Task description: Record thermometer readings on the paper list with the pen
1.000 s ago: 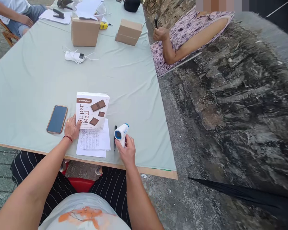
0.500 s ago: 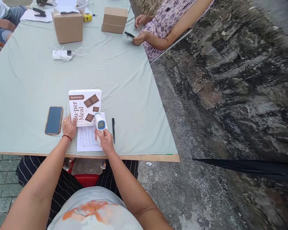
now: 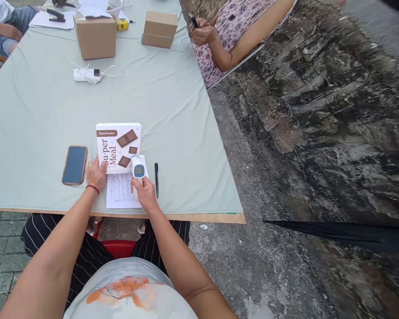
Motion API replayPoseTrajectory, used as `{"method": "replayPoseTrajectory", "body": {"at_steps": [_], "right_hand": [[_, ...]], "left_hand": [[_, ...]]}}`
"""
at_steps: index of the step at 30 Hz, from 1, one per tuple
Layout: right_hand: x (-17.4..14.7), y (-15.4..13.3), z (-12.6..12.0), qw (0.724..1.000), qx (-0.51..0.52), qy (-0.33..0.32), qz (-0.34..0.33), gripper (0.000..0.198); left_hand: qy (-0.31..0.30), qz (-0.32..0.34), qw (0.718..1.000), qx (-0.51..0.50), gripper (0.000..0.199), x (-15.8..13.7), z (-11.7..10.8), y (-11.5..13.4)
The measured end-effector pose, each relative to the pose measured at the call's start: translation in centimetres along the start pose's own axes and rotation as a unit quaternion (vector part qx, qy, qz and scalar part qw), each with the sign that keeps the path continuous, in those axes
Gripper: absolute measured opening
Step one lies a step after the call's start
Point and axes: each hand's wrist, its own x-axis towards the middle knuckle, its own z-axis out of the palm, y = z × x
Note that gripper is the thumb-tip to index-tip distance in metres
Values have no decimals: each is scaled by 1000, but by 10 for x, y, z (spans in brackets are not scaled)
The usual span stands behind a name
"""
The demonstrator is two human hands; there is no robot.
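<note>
My left hand (image 3: 96, 173) grips the lower left edge of a white box (image 3: 119, 146) printed "NutriMotion" and "Meal", with brown squares on its front. In my right hand (image 3: 145, 193) is a white infrared thermometer (image 3: 138, 169) with a blue-rimmed screen, its head close to the box's lower right corner. Beneath both lies a printed sheet of paper (image 3: 119, 195), partly covered by the box. A black pen (image 3: 157, 179) rests just right of the paper. Left of my left hand lies a smartphone (image 3: 75, 165) in a brown-edged case.
Across the cloth-covered table (image 3: 173, 119) are a white device with a cord (image 3: 86, 75), two cardboard boxes (image 3: 95, 40) (image 3: 159, 30), a yellow tape measure (image 3: 122, 24) and a stapler (image 3: 56, 16) on papers. A person at the right edge holds a dark phone (image 3: 193, 21); another sits at far left.
The person at right has drawn the dark phone up and away from the table, bringing both hands together. My hands, the box and the thermometer stay nearly still.
</note>
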Motion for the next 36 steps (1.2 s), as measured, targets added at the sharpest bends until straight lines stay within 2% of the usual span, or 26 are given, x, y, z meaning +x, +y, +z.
{"method": "replayPoseTrajectory", "body": {"at_steps": [11, 15, 20, 25, 28, 30, 32, 34, 36], "right_hand": [[-5, -13, 5, 994, 89, -6, 64, 40], [-14, -22, 1, 993, 107, 10, 51, 38], [-25, -30, -7, 995, 85, 49, 23, 37], [-30, -32, -14, 997, 56, 43, 8, 42], [-21, -25, -32, 994, -35, 103, -23, 49], [-10, -18, -53, 971, -158, 178, -28, 54], [2, -10, -79, 924, -310, 223, 18, 55], [12, -1, -103, 878, -419, 222, 69, 52], [17, 8, -121, 848, -478, 211, 88, 50]], "left_hand": [[1, 7, 1000, 5, 87, 1, -1, 0], [6, 4, 1000, 10, 88, 1, 0, -1], [11, 4, 1000, 4, 90, 2, -1, -1], [19, 16, 1000, 0, 92, 4, -1, -2], [20, 13, 1000, -4, 88, 3, -2, -2], [18, 6, 1000, -5, 85, 2, -2, -2], [12, -2, 1000, -6, 83, 2, -3, -1], [8, -4, 1000, -10, 81, 1, -4, -1], [10, 4, 1000, -17, 80, 1, -4, -2]]}}
